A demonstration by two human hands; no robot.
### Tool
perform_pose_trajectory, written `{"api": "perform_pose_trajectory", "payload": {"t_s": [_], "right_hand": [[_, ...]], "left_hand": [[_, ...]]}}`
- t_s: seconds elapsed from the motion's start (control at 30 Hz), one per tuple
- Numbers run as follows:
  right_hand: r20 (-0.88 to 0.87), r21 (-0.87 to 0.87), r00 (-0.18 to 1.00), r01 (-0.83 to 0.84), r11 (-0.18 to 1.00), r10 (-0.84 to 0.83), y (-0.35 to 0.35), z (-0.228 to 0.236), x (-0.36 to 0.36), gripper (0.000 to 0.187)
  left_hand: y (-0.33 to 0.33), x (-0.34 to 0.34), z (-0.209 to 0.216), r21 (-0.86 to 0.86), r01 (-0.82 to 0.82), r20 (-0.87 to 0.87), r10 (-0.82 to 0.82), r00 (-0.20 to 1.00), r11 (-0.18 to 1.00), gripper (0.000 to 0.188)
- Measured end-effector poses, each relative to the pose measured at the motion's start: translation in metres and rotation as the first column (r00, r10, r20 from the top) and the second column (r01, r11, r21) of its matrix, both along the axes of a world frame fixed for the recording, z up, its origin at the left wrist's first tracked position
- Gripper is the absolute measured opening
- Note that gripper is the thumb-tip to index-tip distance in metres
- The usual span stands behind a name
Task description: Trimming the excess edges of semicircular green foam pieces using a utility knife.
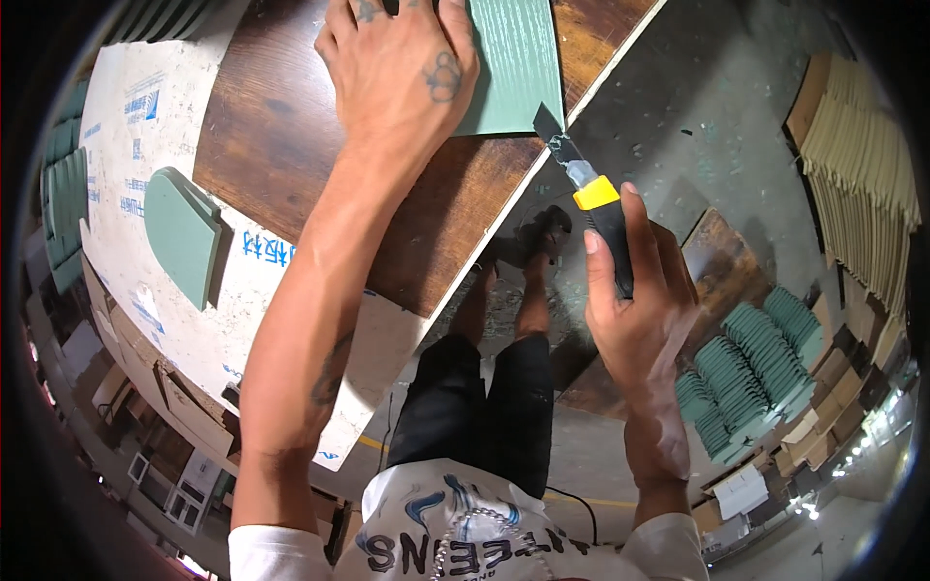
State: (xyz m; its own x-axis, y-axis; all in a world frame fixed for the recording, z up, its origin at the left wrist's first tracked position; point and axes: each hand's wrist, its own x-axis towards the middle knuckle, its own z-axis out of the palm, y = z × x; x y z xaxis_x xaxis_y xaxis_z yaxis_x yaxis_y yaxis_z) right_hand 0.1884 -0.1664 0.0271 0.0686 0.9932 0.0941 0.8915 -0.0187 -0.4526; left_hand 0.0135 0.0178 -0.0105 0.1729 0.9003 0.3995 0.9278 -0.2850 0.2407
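Note:
My right hand [639, 281] is wrapped round a utility knife [608, 232] with a black and yellow handle. Its extended blade touches or nearly touches the near right corner of a green panel [513, 68] with a streaked surface. Green shavings cling to the blade. On the panel's left side lies my left hand [402, 73], back upward, its fingers slightly apart and cut off by the upper edge of the view. Beneath the panel is a dark brown wood-grain board [281, 126].
The brown board lies on a white printed sheet [116, 194], beside a rounded green piece [184, 237]. Stacked green pieces [741, 368] stand at lower right, more [66, 208] at far left. Beige pieces [857, 184] are stacked at right. Green scraps litter the grey floor [717, 107].

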Motion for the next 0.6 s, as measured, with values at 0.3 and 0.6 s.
{"api": "perform_pose_trajectory", "payload": {"t_s": [0.3, 0.6], "right_hand": [[0.075, 0.108, 0.996, -0.053, 0.993, 0.045, 0.038, -0.006, 0.002, 0.053], [0.111, 0.069, 0.992, -0.062, 0.996, 0.054, 0.104, -0.004, 0.01, 0.035]], "left_hand": [[0.002, -0.008, 0.015, -0.075, -0.012, -0.108, 0.004, 0.994, 0.997, 0.047], [0.001, -0.009, 0.017, -0.124, 0.004, -0.079, -0.014, 0.997, 0.992, 0.053]]}}
